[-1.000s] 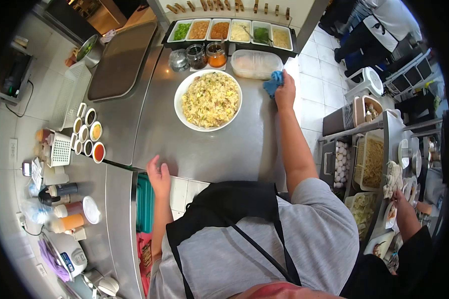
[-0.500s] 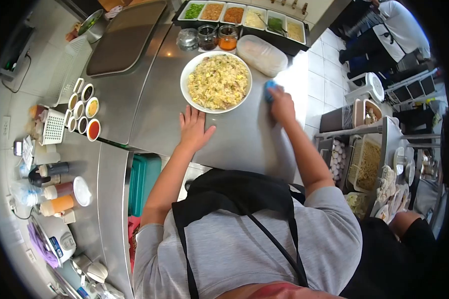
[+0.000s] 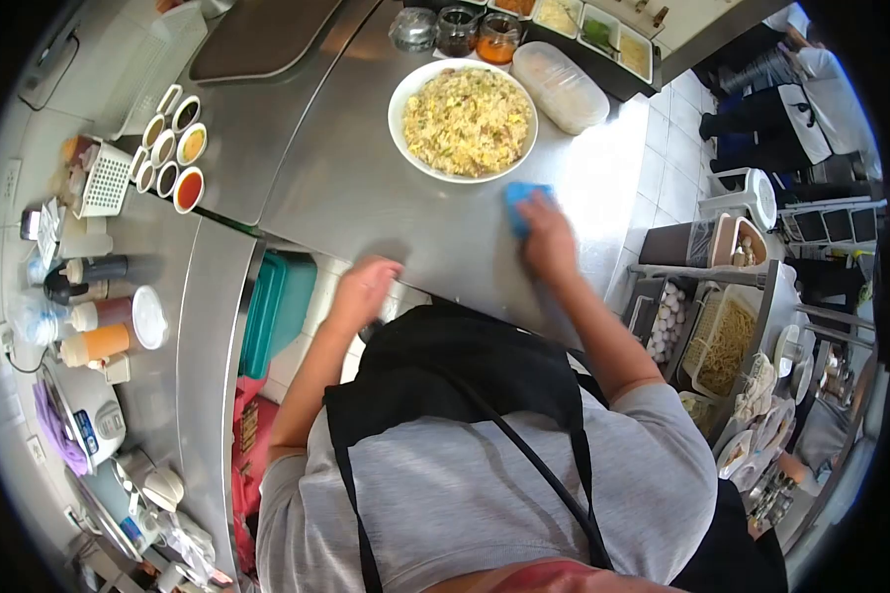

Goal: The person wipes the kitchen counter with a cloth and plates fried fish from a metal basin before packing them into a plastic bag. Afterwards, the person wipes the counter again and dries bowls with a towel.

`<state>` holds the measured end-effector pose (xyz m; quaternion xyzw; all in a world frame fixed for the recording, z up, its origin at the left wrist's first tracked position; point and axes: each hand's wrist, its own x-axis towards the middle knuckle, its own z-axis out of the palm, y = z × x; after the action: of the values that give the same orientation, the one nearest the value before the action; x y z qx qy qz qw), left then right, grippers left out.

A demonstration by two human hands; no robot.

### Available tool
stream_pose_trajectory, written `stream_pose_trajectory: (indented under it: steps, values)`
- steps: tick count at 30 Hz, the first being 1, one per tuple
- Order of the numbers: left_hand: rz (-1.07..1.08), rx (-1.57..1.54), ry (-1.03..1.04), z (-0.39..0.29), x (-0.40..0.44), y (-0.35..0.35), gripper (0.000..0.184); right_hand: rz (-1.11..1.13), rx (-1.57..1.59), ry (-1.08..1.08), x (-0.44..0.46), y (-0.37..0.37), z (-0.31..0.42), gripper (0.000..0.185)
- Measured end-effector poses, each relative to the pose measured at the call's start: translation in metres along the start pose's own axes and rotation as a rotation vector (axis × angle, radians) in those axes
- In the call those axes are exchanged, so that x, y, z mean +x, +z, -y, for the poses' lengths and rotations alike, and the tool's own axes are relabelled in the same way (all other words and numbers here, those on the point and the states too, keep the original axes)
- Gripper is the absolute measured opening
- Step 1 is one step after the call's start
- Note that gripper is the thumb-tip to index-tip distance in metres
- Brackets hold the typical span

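On the steel table [image 3: 346, 188] my right hand [image 3: 549, 237] presses a blue cloth [image 3: 526, 206], just below and right of a white bowl [image 3: 396, 117]. The bowl holds fried rice [image 3: 467, 121] with egg bits. My left hand [image 3: 368, 285] hovers by the table's near edge, fingers loosely curled and slightly blurred; whether anything is between them cannot be made out. A clear lidded container [image 3: 562, 87] lies slantwise right of the bowl. Behind the bowl stand glass jars, one with orange contents [image 3: 498, 40].
Small sauce cups [image 3: 189, 188] sit at the left, below a brown tray [image 3: 262, 40]. Squeeze bottles [image 3: 99, 314] line the left counter. Topping tubs [image 3: 599, 30] are at the back. On the right are a shelf with eggs [image 3: 668, 321] and noodles [image 3: 727, 346], and other people [image 3: 761, 119].
My right hand has moved the cloth from beside the container toward the bowl's near side. My left hand came down on the table near the bowl, then drew back to the near edge.
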<state>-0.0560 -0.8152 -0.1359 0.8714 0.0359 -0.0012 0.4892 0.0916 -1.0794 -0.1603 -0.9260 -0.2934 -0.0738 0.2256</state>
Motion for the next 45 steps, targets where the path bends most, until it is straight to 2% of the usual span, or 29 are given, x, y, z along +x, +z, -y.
stream_pose_trajectory:
  steps: [1,2,3,5,8,11,13,15,17,18,19,20,23,24,25,30,34,36,37,41,45]
  values:
    - [-0.139,-0.074,-0.027,0.001,-0.006,-0.009,0.016,0.070,0.013,-0.094,-0.008,0.010,0.028,0.044]
    - [-0.225,-0.126,-0.070,0.011,-0.013,-0.015,0.016,0.253,0.050,-0.188,-0.012,0.012,0.057,0.046]
    - [-0.309,-0.178,-0.110,0.023,-0.020,-0.021,0.016,0.293,0.145,-0.308,-0.020,0.015,0.079,0.047]
    - [-0.419,-0.282,-0.137,0.039,-0.030,-0.030,0.016,0.470,0.500,-0.539,-0.017,0.030,0.096,0.043]
    - [-0.491,-0.270,-0.154,0.045,-0.039,-0.042,0.019,0.477,0.497,-0.603,-0.009,0.023,0.102,0.033]
    - [-0.523,-0.236,-0.145,0.051,-0.045,-0.046,0.020,0.470,0.371,-0.626,-0.032,-0.007,0.065,0.025]
    - [-0.538,-0.224,-0.161,0.058,-0.051,-0.052,0.020,0.410,0.330,-0.526,-0.061,-0.036,0.018,0.021]
    - [-0.540,-0.205,-0.203,0.071,-0.059,-0.057,0.020,0.218,0.251,-0.406,-0.087,-0.065,-0.044,0.020]
    - [-0.585,-0.212,-0.221,0.075,-0.063,-0.058,0.020,0.150,-0.120,-0.092,-0.097,-0.094,-0.106,0.016]
    - [-0.605,-0.209,-0.229,0.076,-0.064,-0.059,0.020,0.082,-0.280,0.161,-0.094,-0.106,-0.133,0.019]
    - [-0.632,-0.211,-0.237,0.077,-0.063,-0.058,0.020,-0.180,-0.227,0.244,-0.086,-0.118,-0.146,0.025]
    - [-0.638,-0.211,-0.231,0.081,-0.058,-0.059,0.020,-0.316,-0.141,0.395,-0.072,-0.123,-0.149,0.032]
    - [-0.643,-0.131,-0.239,0.081,-0.062,-0.062,0.021,-0.395,0.013,0.288,-0.022,-0.099,-0.146,0.035]
    - [-0.632,-0.060,-0.237,0.073,-0.057,-0.064,0.022,-0.283,0.011,0.152,-0.008,-0.075,-0.153,0.038]
    - [-0.628,0.009,-0.238,0.063,-0.051,-0.067,0.023,-0.104,-0.167,0.084,0.002,-0.056,-0.156,0.039]
    - [-0.677,0.041,-0.209,0.047,-0.050,-0.066,0.021,-0.214,-0.091,-0.030,0.066,-0.031,-0.101,0.041]
    - [-0.766,0.125,-0.266,0.045,-0.074,-0.067,0.016,-0.203,-0.140,0.115,0.095,-0.016,-0.120,0.042]
    - [-0.815,0.190,-0.344,0.040,-0.092,-0.070,0.017,-0.229,-0.172,0.096,0.102,-0.008,-0.133,0.039]
    - [-0.838,0.200,-0.399,0.043,-0.101,-0.070,0.018,-0.257,-0.087,0.042,0.106,-0.001,-0.151,0.037]
    - [-0.904,0.215,-0.452,0.056,-0.136,-0.070,0.020,-0.267,-0.263,0.135,0.121,-0.001,-0.153,0.025]
    - [-0.998,0.128,-0.510,0.063,-0.151,-0.075,0.020,-0.217,-0.256,0.223,0.112,-0.008,-0.129,0.034]
